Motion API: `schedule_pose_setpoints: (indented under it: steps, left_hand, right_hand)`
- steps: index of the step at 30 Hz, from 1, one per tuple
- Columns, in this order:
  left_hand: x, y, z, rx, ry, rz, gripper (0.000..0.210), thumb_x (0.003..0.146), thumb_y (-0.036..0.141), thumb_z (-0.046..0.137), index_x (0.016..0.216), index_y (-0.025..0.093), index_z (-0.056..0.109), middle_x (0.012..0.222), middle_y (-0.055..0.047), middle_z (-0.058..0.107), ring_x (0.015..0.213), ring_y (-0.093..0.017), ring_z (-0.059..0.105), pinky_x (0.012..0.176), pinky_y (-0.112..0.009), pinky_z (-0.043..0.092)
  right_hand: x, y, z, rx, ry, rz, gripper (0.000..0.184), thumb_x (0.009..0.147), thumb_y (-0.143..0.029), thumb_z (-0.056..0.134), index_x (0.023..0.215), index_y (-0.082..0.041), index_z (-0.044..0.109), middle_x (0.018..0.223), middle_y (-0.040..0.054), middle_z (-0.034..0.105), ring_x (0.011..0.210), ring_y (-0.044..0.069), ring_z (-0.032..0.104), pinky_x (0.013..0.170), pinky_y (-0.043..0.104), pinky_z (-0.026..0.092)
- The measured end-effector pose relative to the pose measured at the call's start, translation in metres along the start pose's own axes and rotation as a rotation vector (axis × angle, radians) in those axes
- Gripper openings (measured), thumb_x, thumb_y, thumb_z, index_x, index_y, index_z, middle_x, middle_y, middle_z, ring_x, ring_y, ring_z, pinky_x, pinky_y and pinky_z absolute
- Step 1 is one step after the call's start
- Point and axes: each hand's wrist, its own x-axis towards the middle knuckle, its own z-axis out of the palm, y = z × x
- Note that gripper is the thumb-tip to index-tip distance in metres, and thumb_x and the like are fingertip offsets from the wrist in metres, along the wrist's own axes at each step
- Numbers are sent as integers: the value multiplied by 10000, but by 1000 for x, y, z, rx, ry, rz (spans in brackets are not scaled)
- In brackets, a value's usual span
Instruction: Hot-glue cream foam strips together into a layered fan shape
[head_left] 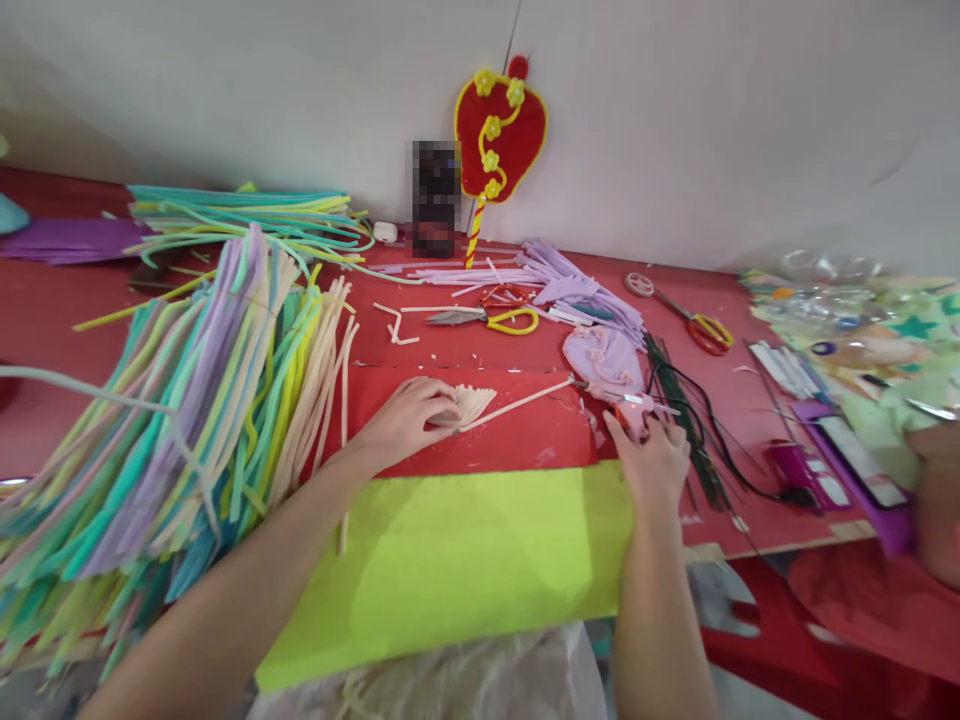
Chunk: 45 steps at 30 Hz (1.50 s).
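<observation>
My left hand (420, 412) pinches a small fan-shaped piece of cream pipe cleaners (475, 402) on a red sheet (525, 440). From that piece a single cream pipe cleaner (517, 405) stretches right, its far end by the nozzle of a pink glue gun (626, 402). My right hand (651, 455) has its fingers closed around the glue gun, whose trigger is mostly hidden. Just behind the gun lies a lilac fan-shaped pipe-cleaner piece (604, 355). Bent cream pipe-cleaner pieces (401, 325) lie behind my left hand.
Bundled coloured pipe cleaners (180, 400) crowd the left. Yellow-handled scissors (487, 318), lilac pipe cleaners (570, 275) and a second pair of scissors (686, 315) lie behind. A red fan (501, 140) leans on the wall. Dark green stems (690, 430) and another person's arm (937, 500) are at right.
</observation>
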Motion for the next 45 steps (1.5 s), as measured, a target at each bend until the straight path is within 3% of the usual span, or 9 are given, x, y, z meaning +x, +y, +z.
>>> schedule_pose_setpoints:
  steps: [3, 5, 7, 10, 13, 18, 22, 29, 45]
  left_hand:
    - [0, -1, 0, -2, -3, -2, 138, 851, 286, 643, 982, 254, 670, 1124, -21, 610, 1090, -185, 549, 973, -392, 406]
    - [0, -1, 0, -2, -3, -6, 132, 852, 291, 641, 975, 254, 671, 1121, -21, 610, 1092, -187, 549, 971, -395, 407]
    - [0, -1, 1, 0, 0, -4, 130, 849, 285, 643, 971, 253, 672, 1119, -23, 612, 1091, -190, 553, 967, -399, 409]
    - [1, -1, 2, -4, 22, 15, 139, 839, 267, 651, 974, 240, 670, 1118, -35, 621, 1077, -194, 567, 952, -397, 424]
    - [1, 0, 2, -25, 51, 36, 141, 834, 249, 658, 973, 231, 667, 1105, -41, 628, 1063, -189, 572, 940, -383, 437]
    - [1, 2, 1, -17, 56, 39, 136, 835, 225, 651, 970, 225, 666, 1096, -50, 628, 1066, -191, 570, 943, -385, 444]
    - [1, 2, 0, -8, 34, 20, 168, 835, 236, 650, 1002, 236, 671, 1128, -57, 619, 1093, -201, 563, 966, -399, 442]
    - [2, 3, 0, -1, 21, 2, 145, 855, 263, 636, 993, 238, 671, 1127, -57, 609, 1108, -202, 549, 977, -403, 436]
    - [3, 3, 2, -9, 38, -7, 117, 868, 286, 623, 958, 238, 679, 1080, -54, 619, 1064, -192, 561, 941, -390, 457]
  right_hand:
    - [3, -15, -19, 57, 89, 18, 540, 800, -605, 562, 985, -115, 694, 955, 167, 592, 932, 301, 538, 835, 465, 445]
    - [9, -30, -31, 191, 71, -78, 435, 848, -514, 554, 1012, -135, 688, 930, 138, 596, 908, 264, 560, 843, 426, 465]
    - [16, -50, -39, 375, -115, -234, 320, 903, -404, 509, 1055, -173, 670, 959, 105, 608, 813, 201, 590, 777, 356, 502]
    - [25, -82, -41, 473, -399, -501, 254, 923, -276, 483, 1102, -208, 651, 1015, 83, 627, 880, 195, 620, 833, 351, 506]
    - [29, -112, -36, 454, -529, -693, 259, 921, -203, 479, 1116, -221, 648, 1076, 84, 620, 985, 213, 627, 868, 352, 504]
    - [26, -145, -35, 296, -720, -859, 221, 926, -181, 484, 1042, -226, 667, 1089, 58, 624, 790, 163, 664, 711, 291, 522]
    - [25, -148, -30, 345, -762, -884, 229, 930, -142, 460, 1039, -208, 650, 1072, 62, 630, 865, 168, 663, 754, 280, 517]
    - [25, -138, -13, 550, -719, -849, 204, 945, -143, 430, 1018, -196, 614, 1061, 76, 612, 964, 182, 628, 890, 326, 501]
    - [23, -136, -5, 671, -676, -761, 201, 951, -198, 444, 997, -213, 640, 1026, 83, 613, 946, 197, 622, 897, 370, 509]
